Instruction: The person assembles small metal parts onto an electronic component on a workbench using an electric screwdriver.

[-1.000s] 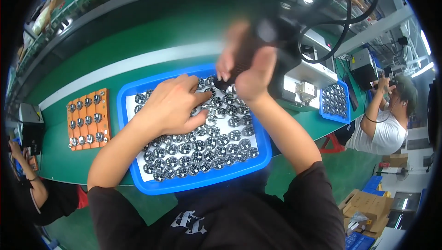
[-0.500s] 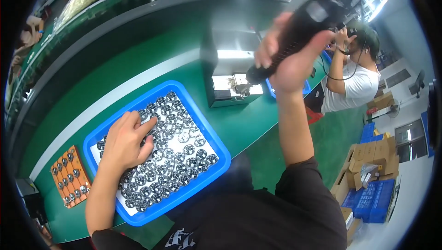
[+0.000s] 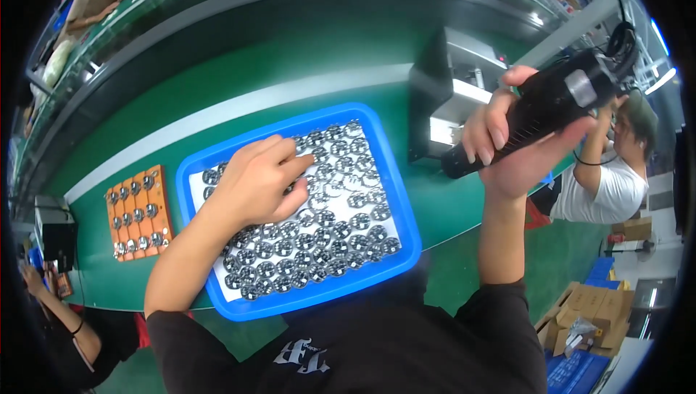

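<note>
Green workbench (image 3: pixel 444 202) supports a blue tray (image 3: pixel 401 198) beneath the spread left hand (image 3: pixel 259 180); right hand (image 3: pixel 516 171) grips black tool (image 3: pixel 544 113).

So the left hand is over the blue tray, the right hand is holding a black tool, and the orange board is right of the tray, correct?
Not quite: the head view shows the orange board left of the blue tray. The rest stands: the left hand is over the tray, and the right hand holds a black tool.
</note>
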Demonstrator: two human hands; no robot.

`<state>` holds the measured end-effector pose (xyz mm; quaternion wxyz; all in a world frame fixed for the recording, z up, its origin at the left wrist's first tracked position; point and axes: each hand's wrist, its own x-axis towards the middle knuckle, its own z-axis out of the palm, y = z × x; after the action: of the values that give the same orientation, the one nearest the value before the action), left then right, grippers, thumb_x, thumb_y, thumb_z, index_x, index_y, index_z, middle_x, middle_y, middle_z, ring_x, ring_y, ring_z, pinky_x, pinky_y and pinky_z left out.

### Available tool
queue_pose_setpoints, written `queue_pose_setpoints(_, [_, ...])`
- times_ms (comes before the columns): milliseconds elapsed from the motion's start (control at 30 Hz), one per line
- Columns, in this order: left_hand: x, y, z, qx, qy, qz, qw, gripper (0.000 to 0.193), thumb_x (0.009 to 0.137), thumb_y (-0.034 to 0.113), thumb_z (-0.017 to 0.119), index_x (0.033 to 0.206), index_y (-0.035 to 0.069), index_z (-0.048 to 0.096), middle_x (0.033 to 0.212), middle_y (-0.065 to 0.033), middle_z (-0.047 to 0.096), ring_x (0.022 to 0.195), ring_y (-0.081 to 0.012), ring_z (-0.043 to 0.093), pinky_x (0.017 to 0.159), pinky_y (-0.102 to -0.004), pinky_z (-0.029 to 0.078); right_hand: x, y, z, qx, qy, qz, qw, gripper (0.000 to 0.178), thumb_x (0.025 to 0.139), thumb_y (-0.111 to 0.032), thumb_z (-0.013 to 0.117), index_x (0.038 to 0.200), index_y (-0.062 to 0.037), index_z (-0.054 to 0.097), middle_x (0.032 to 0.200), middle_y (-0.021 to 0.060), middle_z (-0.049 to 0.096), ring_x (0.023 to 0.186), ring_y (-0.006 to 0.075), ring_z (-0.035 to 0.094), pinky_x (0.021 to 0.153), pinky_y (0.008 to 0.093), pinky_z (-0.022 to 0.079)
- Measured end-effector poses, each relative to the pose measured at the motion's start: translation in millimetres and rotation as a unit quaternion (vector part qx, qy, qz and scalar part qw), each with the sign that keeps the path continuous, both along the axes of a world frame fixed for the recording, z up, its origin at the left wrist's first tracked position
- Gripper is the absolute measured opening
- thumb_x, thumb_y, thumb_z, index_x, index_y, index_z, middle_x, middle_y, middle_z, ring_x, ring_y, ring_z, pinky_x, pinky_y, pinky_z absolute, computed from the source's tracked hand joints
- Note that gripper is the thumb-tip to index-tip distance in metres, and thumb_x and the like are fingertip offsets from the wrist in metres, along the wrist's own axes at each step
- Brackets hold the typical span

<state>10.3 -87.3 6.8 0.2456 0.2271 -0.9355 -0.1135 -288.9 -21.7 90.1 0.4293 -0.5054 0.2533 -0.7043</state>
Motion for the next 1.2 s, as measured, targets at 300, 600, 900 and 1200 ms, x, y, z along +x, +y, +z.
queue_pose_setpoints(300, [4.5, -0.9, -2.6, -0.003, -0.015, 0.013, 1.000, 0.026, 0.074, 0.014, 0.068, 0.097, 0.003, 0.074, 0.076, -0.0080, 0.054, 0.071, -0.0261, 0.059, 0.064, -0.0395, 0.052, 108.6, -63.3, -22.4, -0.007, 0.046, 0.115, 0.992, 0.096, 0.085, -0.087, 0.039, 0.114, 0.0038, 0.055, 0.061, 0.0066, 0.055, 0.047, 0.0088, 0.049, 0.045, 0.0222, 0.037])
queue_pose_setpoints(600, [2.6, -2.1, -3.8, 0.002, -0.016, 0.025, 1.000, 0.027, 0.071, 0.014, 0.069, 0.095, 0.003, 0.075, 0.074, -0.0071, 0.054, 0.070, -0.0250, 0.060, 0.061, -0.0384, 0.052, 117.0, -75.8, -42.0, 0.067, 0.134, 0.097, 0.984, 0.108, 0.073, -0.099, 0.021, 0.117, -0.0029, 0.043, 0.057, 0.0076, 0.052, 0.043, 0.0140, 0.049, 0.045, 0.0265, 0.044])
queue_pose_setpoints(900, [1.0, -3.9, -4.0, -0.012, -0.019, 0.022, 1.000, 0.024, 0.070, 0.015, 0.069, 0.090, 0.004, 0.073, 0.072, -0.0063, 0.051, 0.067, -0.0241, 0.059, 0.058, -0.0374, 0.051, 122.0, -76.1, -48.9, 0.077, 0.126, 0.110, 0.983, 0.104, 0.078, -0.096, 0.026, 0.112, -0.0002, 0.047, 0.058, 0.0047, 0.053, 0.045, 0.0094, 0.048, 0.045, 0.0224, 0.041])
queue_pose_setpoints(1200, [1.3, -2.5, -3.4, -0.020, -0.018, 0.024, 0.999, 0.025, 0.070, 0.015, 0.068, 0.092, 0.004, 0.073, 0.072, -0.0057, 0.051, 0.067, -0.0234, 0.059, 0.059, -0.0372, 0.051, 122.7, -75.7, -52.2, 0.084, 0.119, 0.110, 0.983, 0.104, 0.078, -0.096, 0.028, 0.112, 0.0007, 0.047, 0.058, 0.0043, 0.053, 0.044, 0.0087, 0.047, 0.044, 0.0214, 0.040])
